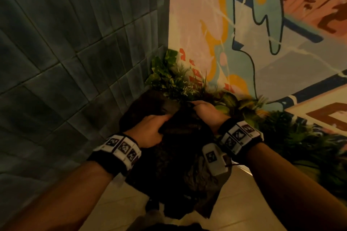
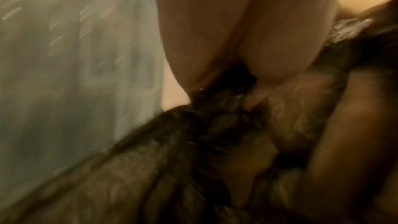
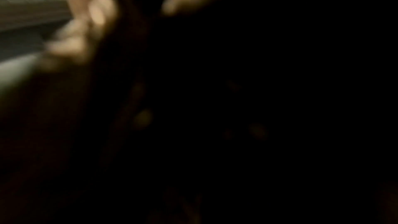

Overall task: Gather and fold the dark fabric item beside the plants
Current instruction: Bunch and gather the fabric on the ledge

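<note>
The dark fabric item (image 1: pixel 180 163) hangs bunched between my hands, its lower part drooping toward the pale floor. My left hand (image 1: pixel 150 129) grips a gathered fold on its left side, and in the left wrist view the dark fabric (image 2: pixel 193 151) is pinched tight under the fingers (image 2: pixel 215 37). My right hand (image 1: pixel 204 110) clutches the fabric's upper edge, right beside the plants (image 1: pixel 174 78). The right wrist view is blurred and nearly black; only the fingers (image 3: pixel 94 14) curled against the dark cloth (image 3: pixel 215 108) show.
Green potted foliage (image 1: pixel 293 133) runs along the base of a colourful mural wall (image 1: pixel 253 24) on the right. A grey tiled wall (image 1: pixel 65 52) closes the left side. Pale floor tiles (image 1: pixel 120 204) lie below the fabric.
</note>
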Motion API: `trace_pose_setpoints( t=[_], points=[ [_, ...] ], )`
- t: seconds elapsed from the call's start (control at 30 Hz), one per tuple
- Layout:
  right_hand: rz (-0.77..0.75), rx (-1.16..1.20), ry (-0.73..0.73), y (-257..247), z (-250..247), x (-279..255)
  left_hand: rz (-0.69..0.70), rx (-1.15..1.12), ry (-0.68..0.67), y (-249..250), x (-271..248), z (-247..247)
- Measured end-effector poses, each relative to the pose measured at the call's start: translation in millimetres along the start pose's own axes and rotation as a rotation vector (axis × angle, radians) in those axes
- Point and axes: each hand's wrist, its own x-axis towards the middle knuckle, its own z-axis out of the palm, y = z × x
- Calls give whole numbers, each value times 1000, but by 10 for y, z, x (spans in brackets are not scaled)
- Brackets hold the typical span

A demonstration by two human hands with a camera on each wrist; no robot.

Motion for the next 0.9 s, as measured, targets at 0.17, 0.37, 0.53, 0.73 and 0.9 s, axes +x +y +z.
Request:
trace_pose_setpoints(
  t=[0.17, 0.37, 0.53, 0.73, 0.9],
  points=[
    [-515, -528, 252, 217, -46, -141, -346, -401, 218, -17, 61, -80],
    [-447, -1465, 112, 809, 79, -214, -683, -1017, 25, 78, -65, -325],
    [-231, -818, 245, 1051, -312, 107, -580, -1036, -82, -10, -172, -436],
    [-41, -219, -40, 689, -139, 56, 99, 99, -68, -165, -247, -56],
    [-4, 105, -195, 378, 69, -83, -69, -189, 53, -121, -148, 130]
  ],
)
